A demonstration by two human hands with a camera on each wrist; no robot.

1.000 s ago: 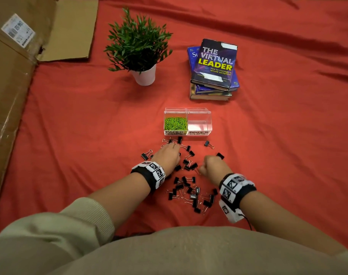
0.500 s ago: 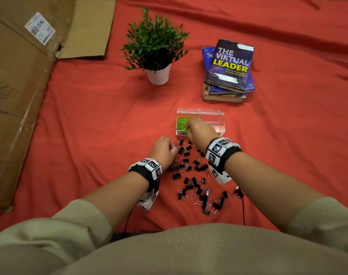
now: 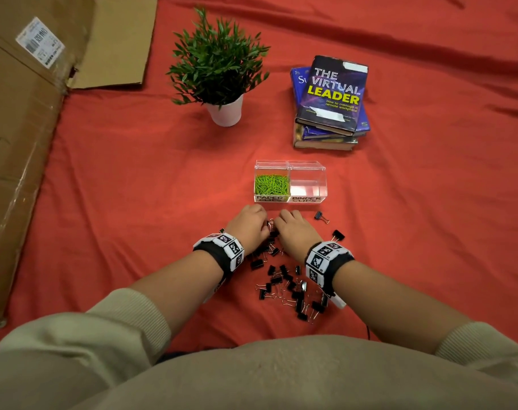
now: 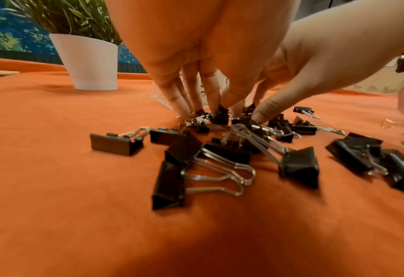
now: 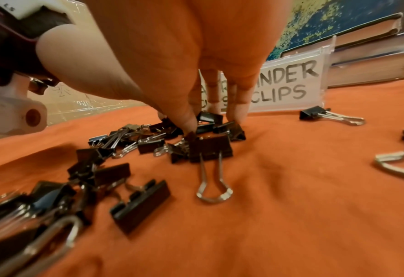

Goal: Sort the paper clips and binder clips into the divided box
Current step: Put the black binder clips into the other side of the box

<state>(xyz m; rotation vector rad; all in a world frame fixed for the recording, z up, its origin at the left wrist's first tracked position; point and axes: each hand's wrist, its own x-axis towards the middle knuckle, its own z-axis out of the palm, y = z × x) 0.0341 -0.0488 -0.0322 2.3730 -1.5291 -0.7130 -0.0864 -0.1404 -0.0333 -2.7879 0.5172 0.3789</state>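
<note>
The clear divided box [image 3: 290, 199] stands on the red cloth just beyond my hands. Its left compartment, labelled paper clips, holds green paper clips [image 3: 271, 184]; the right one, labelled binder clips [image 5: 288, 82], looks bare. Several black binder clips [image 3: 281, 279] lie scattered between my wrists. My left hand [image 3: 260, 220] points its fingers down into the pile's far end and pinches a black binder clip [image 4: 220, 115]. Beside it, my right hand [image 3: 281, 220] has thumb and fingers closed round another binder clip [image 5: 208, 118]. The two hands nearly touch.
A potted plant [image 3: 222, 69] and a stack of books [image 3: 330, 102] stand beyond the box. Flattened cardboard [image 3: 21, 143] lies along the left edge. Two stray binder clips [image 3: 321, 216] [image 3: 337, 235] lie right of my right hand.
My right hand has come back from over the box to the far end of the pile. The left hand has shifted slightly forward and stays among the clips.
</note>
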